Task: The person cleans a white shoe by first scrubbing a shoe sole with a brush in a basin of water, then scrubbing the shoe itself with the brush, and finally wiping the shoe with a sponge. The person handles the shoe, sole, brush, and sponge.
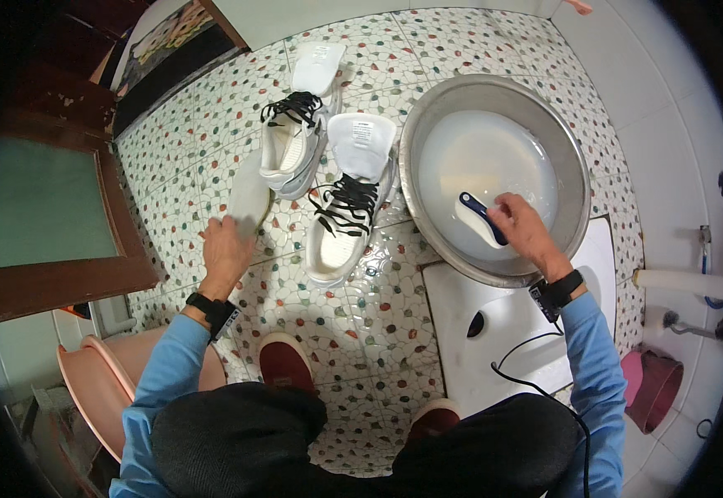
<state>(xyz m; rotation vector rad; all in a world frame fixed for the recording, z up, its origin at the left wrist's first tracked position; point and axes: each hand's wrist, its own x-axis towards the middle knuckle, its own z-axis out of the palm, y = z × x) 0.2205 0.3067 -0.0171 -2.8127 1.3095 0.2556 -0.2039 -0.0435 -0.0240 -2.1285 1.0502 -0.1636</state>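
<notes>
A scrub brush (483, 218) with a dark blue and white handle is held by its near end in my right hand (520, 227), over the cloudy water (486, 149) in a metal basin (414, 180). My left hand (227, 249) is low over the tiles, its fingers at the near end of a pale shoe insole (249, 187); blur hides whether they grip it. To the right of the insole stand two white sneakers, a farther one (293, 149) and a nearer one (340, 243). Both have black laces and tongues pulled up and forward.
The basin overlaps a white squat toilet (467, 367). Behind my left arm is a pink plastic tub (94, 386). A brown-framed door (50, 205) stands at left. On the right are a maroon bucket (654, 389) and a toilet brush (685, 327). A black cable (523, 383) hangs from my right wrist.
</notes>
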